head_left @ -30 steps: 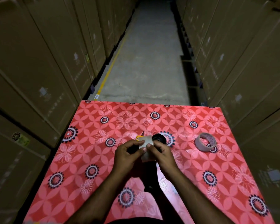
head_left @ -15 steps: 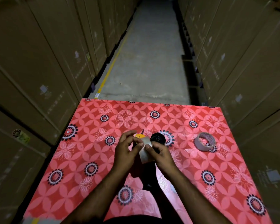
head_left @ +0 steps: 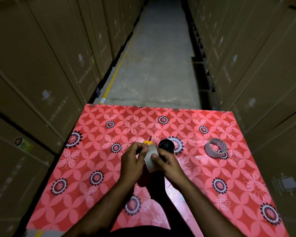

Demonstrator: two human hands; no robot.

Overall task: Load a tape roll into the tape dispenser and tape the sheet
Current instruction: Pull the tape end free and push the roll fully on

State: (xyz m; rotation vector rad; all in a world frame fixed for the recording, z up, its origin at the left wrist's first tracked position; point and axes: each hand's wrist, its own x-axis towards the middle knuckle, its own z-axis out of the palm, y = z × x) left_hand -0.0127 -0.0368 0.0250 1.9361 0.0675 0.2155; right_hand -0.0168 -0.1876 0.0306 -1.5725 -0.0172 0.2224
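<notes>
Both hands meet over the middle of the red flower-patterned sheet [head_left: 85, 168]. Between them is a pale tape roll [head_left: 150, 159], edge toward me. My left hand [head_left: 132, 162] pinches its left side at the top and my right hand [head_left: 167, 164] presses a thumb on its face. Just behind the hands sits the tape dispenser: a black round hub [head_left: 166, 145] and a yellow part with a pointed tip [head_left: 148, 141]. Its dark body below the hands is mostly hidden. A second tape roll [head_left: 216, 147] lies flat on the sheet to the right.
The sheet covers a table that fills the near half of the view. Tall stacks of brown cartons [head_left: 41, 69] wall both sides. A concrete aisle [head_left: 154, 62] with a yellow floor line runs away beyond the table's far edge.
The hands and tape roll have shifted slightly, and the roll now shows more of its face between the fingers. The second roll has not moved.
</notes>
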